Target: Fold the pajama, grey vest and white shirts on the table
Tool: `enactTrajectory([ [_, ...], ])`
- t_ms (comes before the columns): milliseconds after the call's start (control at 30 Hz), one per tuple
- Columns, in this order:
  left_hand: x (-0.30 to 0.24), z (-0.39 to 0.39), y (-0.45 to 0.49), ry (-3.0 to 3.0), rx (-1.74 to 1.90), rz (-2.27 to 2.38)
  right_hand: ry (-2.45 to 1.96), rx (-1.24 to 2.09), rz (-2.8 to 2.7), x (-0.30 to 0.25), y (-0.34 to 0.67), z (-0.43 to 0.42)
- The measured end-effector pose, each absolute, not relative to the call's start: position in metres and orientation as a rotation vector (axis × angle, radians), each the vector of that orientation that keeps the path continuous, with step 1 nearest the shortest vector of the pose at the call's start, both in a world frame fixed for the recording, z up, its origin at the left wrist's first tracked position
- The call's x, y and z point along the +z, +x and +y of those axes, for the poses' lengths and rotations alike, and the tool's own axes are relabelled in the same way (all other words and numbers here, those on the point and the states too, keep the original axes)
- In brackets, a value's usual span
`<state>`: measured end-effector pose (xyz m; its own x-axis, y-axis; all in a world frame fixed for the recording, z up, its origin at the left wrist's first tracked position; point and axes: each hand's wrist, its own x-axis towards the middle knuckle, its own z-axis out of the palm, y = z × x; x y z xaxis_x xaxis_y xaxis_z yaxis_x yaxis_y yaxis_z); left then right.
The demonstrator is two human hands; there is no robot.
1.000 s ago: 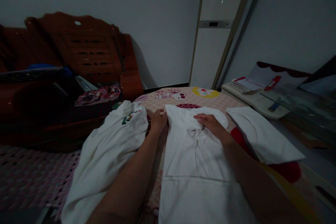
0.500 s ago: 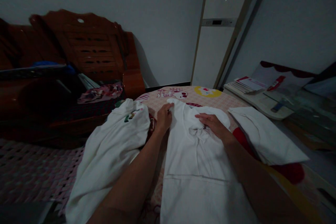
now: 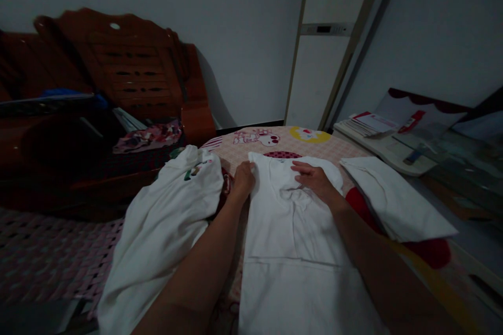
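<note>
A white shirt (image 3: 291,225) lies lengthwise in front of me, its left side in a straight edge and its collar area bunched near the far end. At the far left corner, my left hand (image 3: 244,177) has its fingers closed on the cloth edge. My right hand (image 3: 314,179) rests over the bunched part with its fingers apart, gripping nothing. To the left lies another white garment (image 3: 168,225), loose and rumpled, with a green and dark print near its top. A folded white garment (image 3: 396,196) lies on the right.
A patterned pink cloth (image 3: 231,141) covers the round surface beneath the garments. Behind on the left stands a carved wooden chair (image 3: 133,68) with clothes on its seat. A stack of papers (image 3: 365,124) lies on the side furniture at right. A tall white cabinet-like unit (image 3: 318,73) stands against the wall.
The shirt's far left corner has come slightly lower and lies flatter, my left hand moving with it. My right hand's fingers have loosened from the cloth and spread. The view has shifted slightly.
</note>
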<state>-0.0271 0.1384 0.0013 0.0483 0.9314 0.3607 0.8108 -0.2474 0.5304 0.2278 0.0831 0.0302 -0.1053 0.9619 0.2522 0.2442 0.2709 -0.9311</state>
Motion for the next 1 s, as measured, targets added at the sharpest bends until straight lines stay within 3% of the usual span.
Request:
enactTrajectory([
  [200,-0.008,0.139,-0.023,2.228,1.191,1.743,-1.532,0.790,-1.379,0.022,0.230,0.088],
  [267,-0.008,0.139,-0.020,2.300,1.109,1.689,-1.559,0.776,-1.389,0.023,0.232,0.087],
  [433,-0.003,0.137,-0.014,2.342,0.740,1.667,-1.510,0.836,-1.585,0.027,0.233,0.084],
  [633,0.012,0.140,-0.029,1.890,1.094,1.874,-1.278,1.054,-1.344,0.031,0.224,0.083],
  [800,0.016,0.139,-0.033,1.765,1.074,1.849,-1.135,1.328,-1.210,0.033,0.213,0.076],
  [1000,0.017,0.135,-0.028,1.760,1.042,1.849,-1.111,1.292,-1.171,0.031,0.208,0.080],
])
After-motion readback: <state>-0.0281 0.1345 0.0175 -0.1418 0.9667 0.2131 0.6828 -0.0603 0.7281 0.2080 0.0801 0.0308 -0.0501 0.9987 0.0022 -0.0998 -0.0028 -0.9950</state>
